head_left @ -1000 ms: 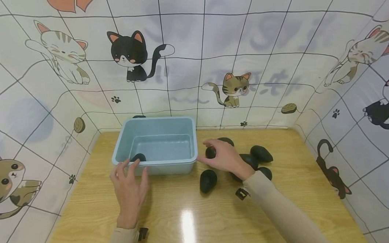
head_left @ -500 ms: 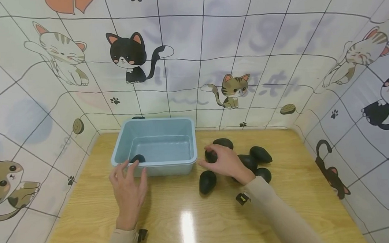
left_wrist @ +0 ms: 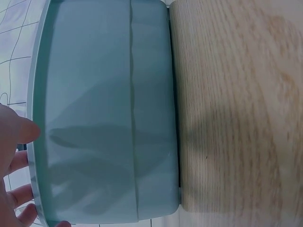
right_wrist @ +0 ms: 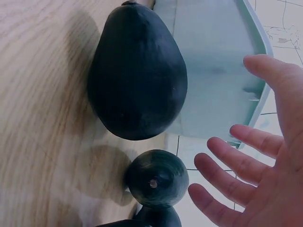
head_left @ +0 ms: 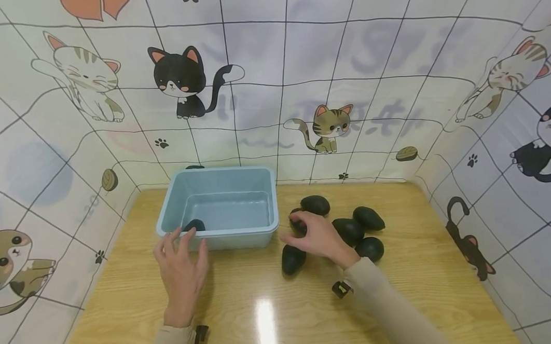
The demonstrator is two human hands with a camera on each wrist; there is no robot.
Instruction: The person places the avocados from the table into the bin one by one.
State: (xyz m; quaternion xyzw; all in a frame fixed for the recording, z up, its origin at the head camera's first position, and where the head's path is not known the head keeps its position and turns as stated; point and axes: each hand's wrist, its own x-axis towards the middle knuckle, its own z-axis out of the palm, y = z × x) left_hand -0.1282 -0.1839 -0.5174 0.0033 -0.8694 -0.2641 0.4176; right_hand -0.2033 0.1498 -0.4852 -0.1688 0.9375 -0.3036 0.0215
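Observation:
In the head view, my left hand (head_left: 183, 275) is at the near left of a light blue plastic bin (head_left: 232, 240), its relaxed fingers about the front rim. Whether they touch the rim is unclear. One dark avocado (head_left: 195, 225) shows inside the bin near those fingers. My right hand (head_left: 323, 235) hovers over a group of dark avocados, thumb and fingers spread and holding nothing. Below its thumb lies one avocado (head_left: 293, 259); another avocado (head_left: 297, 222) is partly hidden behind its fingers. The right wrist view shows a large avocado (right_wrist: 137, 75) apart from the spread fingers.
More avocados lie right of the bin: one at the back (head_left: 315, 205), and a cluster including a right-hand avocado (head_left: 369, 218) and a nearer avocado (head_left: 370, 248). The wooden table (head_left: 236, 319) meets cat-patterned wall covering (head_left: 262, 100) at the back and sides.
My right hand has shifted slightly toward the near side, from beside the back avocados to above the nearer one. My left hand keeps its place at the bin's rim.

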